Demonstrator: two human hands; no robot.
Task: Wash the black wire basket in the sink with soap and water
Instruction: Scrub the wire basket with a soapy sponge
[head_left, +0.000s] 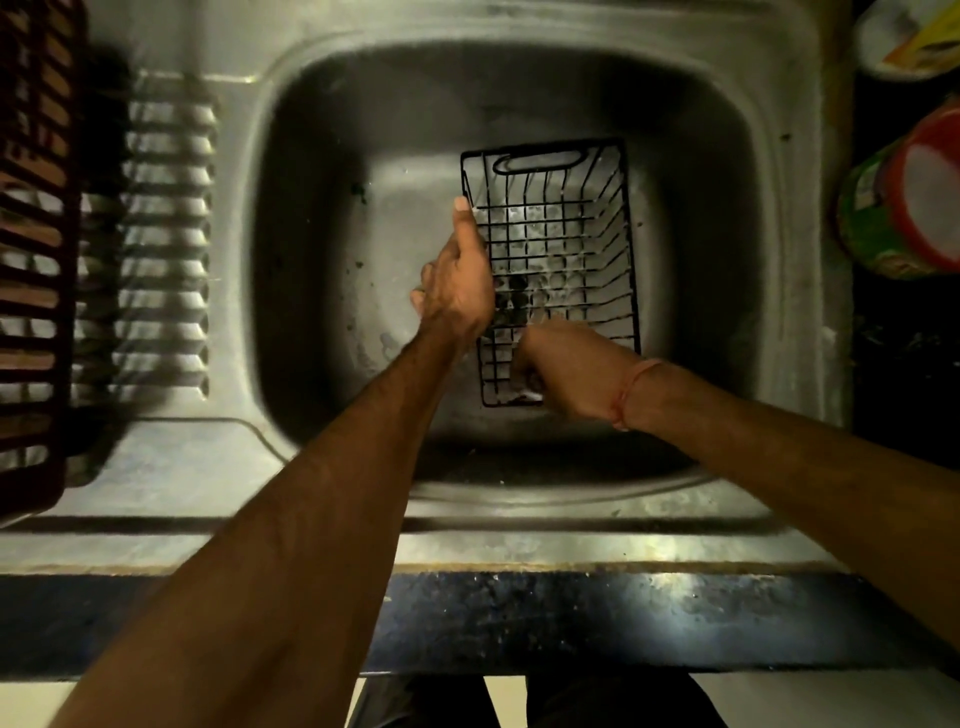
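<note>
We are mid-scrub, as best we can judge. The black wire basket (556, 260) lies in the basin of the steel sink (332, 171), a little toward three o'clock of its centre, with its handle end pointing to twelve o'clock. White suds cling to the wires of its floor, so soap is already on it, at least in the middle stretch. Our left hand (460, 280) steadies the basket along its nine o'clock rim, thumb stretched up the edge and the remaining fingers wrapped round the far side of the frame. Our right hand (558, 371) sits at the six o'clock end, knuckles up and fingers curled down among the wires; whether it pinches a scrubber or only the wire we cannot tell, since the fingertips are hidden and blurred. A thread band (636, 389) circles that wrist. No running water shows. What seems left: working soap over the far wall and handle, then rinsing everything. At nine o'clock a dark dish rack (31, 234) stands on the ribbed drainboard (166, 234); at three o'clock a red-lidded jar (904, 202) rests on the counter.
</note>
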